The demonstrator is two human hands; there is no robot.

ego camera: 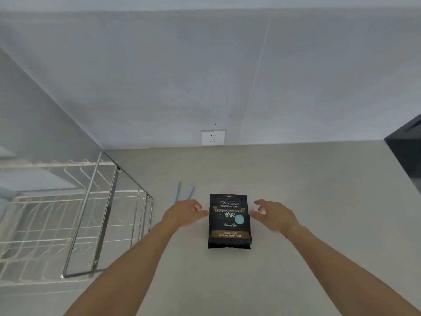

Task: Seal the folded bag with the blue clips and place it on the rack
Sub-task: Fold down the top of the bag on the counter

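Note:
A black coffee bag [229, 222] with gold lettering lies flat on the grey counter [307, 201], its top edge pointing away from me. My left hand [185, 212] hovers just left of the bag, fingers apart and empty. On the other side of the bag, my right hand [272, 215] is spread and holds nothing. Two thin blue clips [185, 191] lie on the counter behind my left hand, partly hidden by it. The wire rack [75, 215] stands at the left.
A white wall socket [213, 137] sits on the back wall above the counter. A dark object [407, 144] is at the far right edge. The rack's metal frame [109, 201] rises between the rack and the bag.

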